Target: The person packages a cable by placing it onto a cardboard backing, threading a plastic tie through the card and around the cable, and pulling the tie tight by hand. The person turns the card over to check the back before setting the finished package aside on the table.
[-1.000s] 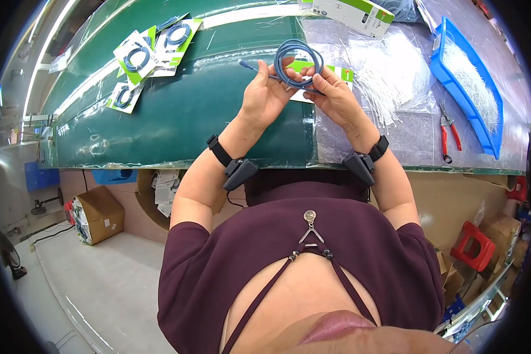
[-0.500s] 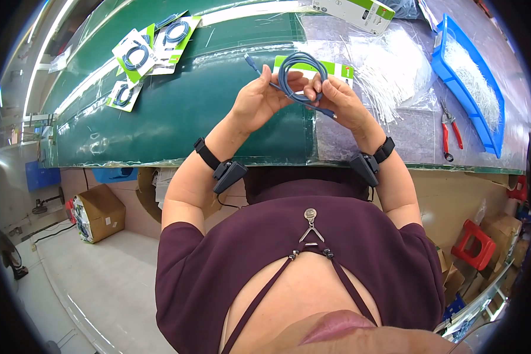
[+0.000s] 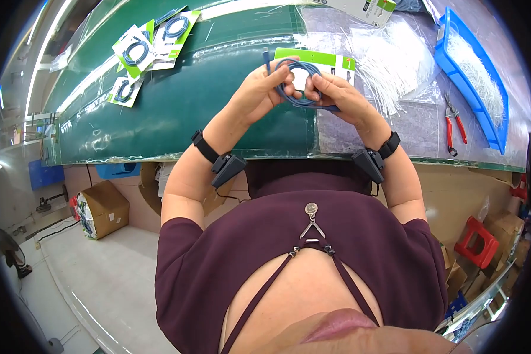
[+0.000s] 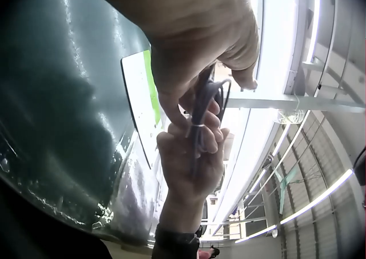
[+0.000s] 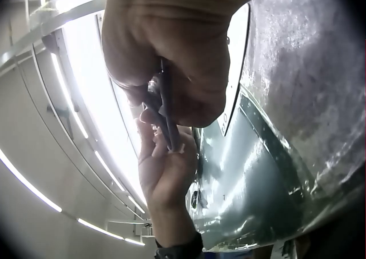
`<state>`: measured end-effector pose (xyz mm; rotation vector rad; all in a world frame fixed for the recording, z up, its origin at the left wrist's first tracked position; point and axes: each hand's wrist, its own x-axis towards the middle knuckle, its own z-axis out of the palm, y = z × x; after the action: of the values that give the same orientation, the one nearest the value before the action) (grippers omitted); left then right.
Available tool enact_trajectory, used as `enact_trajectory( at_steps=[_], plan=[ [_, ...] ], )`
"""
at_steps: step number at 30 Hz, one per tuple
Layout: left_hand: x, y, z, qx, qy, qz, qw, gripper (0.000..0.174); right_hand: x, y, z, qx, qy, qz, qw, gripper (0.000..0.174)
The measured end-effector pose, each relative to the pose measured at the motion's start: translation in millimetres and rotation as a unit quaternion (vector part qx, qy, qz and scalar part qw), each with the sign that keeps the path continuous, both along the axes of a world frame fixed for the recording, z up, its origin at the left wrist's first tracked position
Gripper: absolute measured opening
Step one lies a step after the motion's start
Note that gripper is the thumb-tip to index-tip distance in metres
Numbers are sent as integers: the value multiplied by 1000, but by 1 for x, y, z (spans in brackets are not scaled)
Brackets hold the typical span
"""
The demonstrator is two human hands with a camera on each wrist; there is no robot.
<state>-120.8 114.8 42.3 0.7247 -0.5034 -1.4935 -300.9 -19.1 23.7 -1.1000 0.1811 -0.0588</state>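
A blue cable wound in a coil (image 3: 301, 105) is held up between both hands above the table in the head view. The left hand (image 3: 259, 92) pinches the coil's left side, and one cable end stands up beside its thumb. The right hand (image 3: 346, 101) grips the coil's right side, with the other end sticking out beneath its fingers. Behind the hands lies a green and white card (image 3: 315, 57). In the left wrist view the coil (image 4: 201, 107) is seen edge-on with a pale tie around it.
Carded blue cables (image 3: 137, 53) lie at the table's left. On the right are a heap of white ties (image 3: 389, 71), red-handled pliers (image 3: 454, 127) and a blue tray (image 3: 484, 121) of clear strands. Another card (image 3: 366, 9) lies at the back.
Both hands have come slightly lower with the coil. The left fingers have closed onto the coil's left side, and the free cable end beside the left thumb now points more upright.
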Motion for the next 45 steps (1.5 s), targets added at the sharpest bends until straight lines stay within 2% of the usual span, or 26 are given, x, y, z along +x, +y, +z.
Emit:
enact_trajectory(
  at_steps=[3,4,7,8,11,16,19,20,23,24,27,28,31,32,35,40,43,45],
  plan=[
    [13,-12,-28,-12,131,-44,990,35,1,14,14,230,-69,-99,966,38],
    [12,-13,-29,-13,129,-43,991,35,2,20,12,229,-71,-97,966,38],
    [-13,-15,-20,44,75,160,983,33,3,41,-16,301,-18,-259,918,45],
    [-21,-15,-17,44,76,158,983,33,6,41,-19,299,-17,-261,918,45],
    [-46,-13,-13,52,68,104,991,41,10,40,-28,156,-48,-263,951,45],
    [-35,-5,-15,65,40,53,996,39,5,42,-13,59,-36,-271,960,44],
    [-40,0,-13,41,123,-8,992,39,-1,43,-9,-45,47,-291,955,39],
    [-41,0,-12,42,124,-9,991,39,-2,43,-10,-44,49,-292,954,39],
    [-42,-1,-7,120,-11,-1,993,37,0,38,-15,-162,68,-302,937,38],
    [-43,-2,-10,118,-11,1,993,37,1,35,-13,-164,67,-300,938,38],
    [-45,0,-31,161,-191,-29,968,35,2,27,-5,-209,124,-206,948,39],
    [-44,0,-32,161,-192,-32,968,35,3,27,-3,-207,124,-208,948,39],
    [-41,-2,-34,169,-334,-38,927,35,5,30,3,-168,85,-204,961,39],
    [-40,-2,-34,168,-334,-38,927,35,4,29,5,-169,85,-204,961,39],
    [-40,2,-23,99,-89,48,990,34,2,32,10,7,52,-237,970,39],
    [-38,3,-12,139,-1,22,990,32,2,27,-13,30,69,-236,969,37],
    [-34,7,-18,62,82,-41,994,32,-3,26,-10,74,51,-214,973,35],
    [-29,7,-19,64,48,-40,996,33,-6,24,-10,66,56,-197,977,35]
  ],
)
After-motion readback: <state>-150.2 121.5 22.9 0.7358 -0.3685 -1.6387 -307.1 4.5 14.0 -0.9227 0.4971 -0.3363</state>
